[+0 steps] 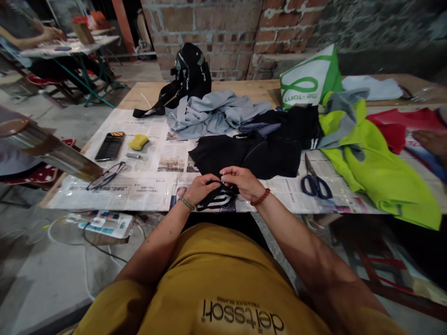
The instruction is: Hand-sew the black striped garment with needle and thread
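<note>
At the table's near edge, my left hand (201, 190) is closed on a fold of black garment with white stripes (220, 202). Thumb and forefinger of my right hand (244, 182) are pinched together beside it, at the fabric's upper edge. A thin, pale thing shows at those fingertips, too small to make out. Just beyond both hands, black cloth (247, 153) lies spread on the newspaper; whether it joins the striped piece I cannot tell. Dark-blue-handled scissors (315, 182) rest to the right of my right hand.
On the left lie a phone (110, 146), yellow sponge (138, 142), glasses (106, 177) and a tilted bottle (59, 151). Grey cloth (216, 111), a black bag (192, 70) and a green-white bag (310, 77) sit behind. A neon-yellow garment (380, 158) overhangs the edge. Below is a power strip (108, 224).
</note>
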The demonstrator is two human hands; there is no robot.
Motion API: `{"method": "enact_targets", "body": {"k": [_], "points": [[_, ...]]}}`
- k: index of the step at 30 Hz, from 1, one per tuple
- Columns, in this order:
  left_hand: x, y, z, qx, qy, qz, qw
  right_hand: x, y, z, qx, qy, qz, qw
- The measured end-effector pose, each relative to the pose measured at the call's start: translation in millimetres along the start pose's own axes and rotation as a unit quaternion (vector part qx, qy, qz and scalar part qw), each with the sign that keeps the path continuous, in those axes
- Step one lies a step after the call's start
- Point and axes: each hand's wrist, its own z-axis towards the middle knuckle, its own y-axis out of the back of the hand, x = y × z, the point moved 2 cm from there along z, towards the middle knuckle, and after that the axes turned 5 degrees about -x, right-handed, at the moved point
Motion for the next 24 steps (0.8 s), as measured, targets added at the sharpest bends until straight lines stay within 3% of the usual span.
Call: {"method": "enact_targets", "body": {"k": [6, 14, 19, 24], "points": [[-2.0, -0.5, -0.3, -0.009, 0.011, -0.009, 1.0, -0.9, -0.6, 4.5, -0.021, 0.052, -0.054, 0.997], [-5.2, -0.3, 0.4, -0.007, 0.028, -0.077, 0.997, -14.5, -6.8, 20.3, -0.063, -0.014, 0.061, 0.996], [-3.9, -1.6, -5.8, 0.043, 0.077, -0.082, 0.993, -7.5, 9.2, 25.8, -0.102, -0.011, 0.093, 0.99], [-0.5, -1.6, -2.4, 0.018, 0.074, -0.09, 0.993, 7.4, 12.4, 20.6, -0.044, 0.004, 0.058, 0.997]]}}
